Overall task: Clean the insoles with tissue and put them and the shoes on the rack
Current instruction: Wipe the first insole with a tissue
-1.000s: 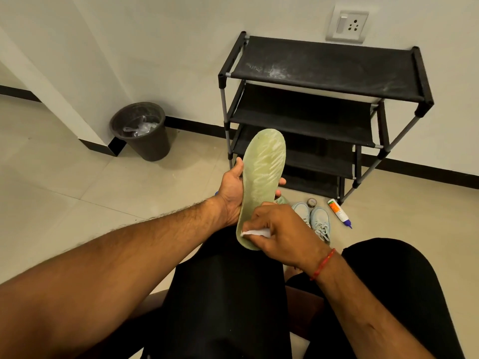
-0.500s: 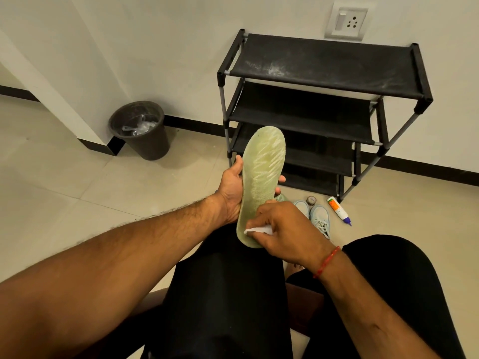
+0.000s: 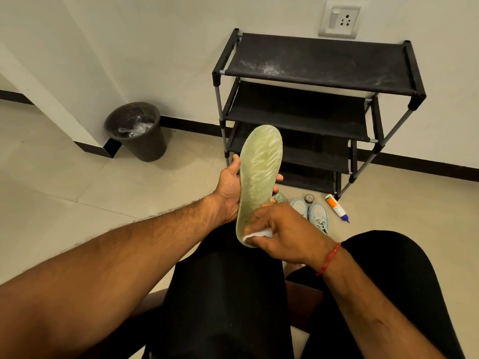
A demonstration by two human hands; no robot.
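My left hand grips a pale green insole by its middle and holds it upright above my lap, toe end up. At the heel end my right hand pinches a white tissue and presses it against the insole. A pair of light blue shoes stands on the floor just beyond my hands, partly hidden by them. The black shoe rack, with several bare shelves, stands against the wall behind the insole.
A dark bin with crumpled wrap inside sits by the wall corner at the left. A white tube with a blue tip and a small round tin lie on the tiled floor by the rack's foot. My black-clad knees fill the foreground.
My right hand with the tissue has shifted slightly along the heel end of the insole. The left hand keeps the same hold.
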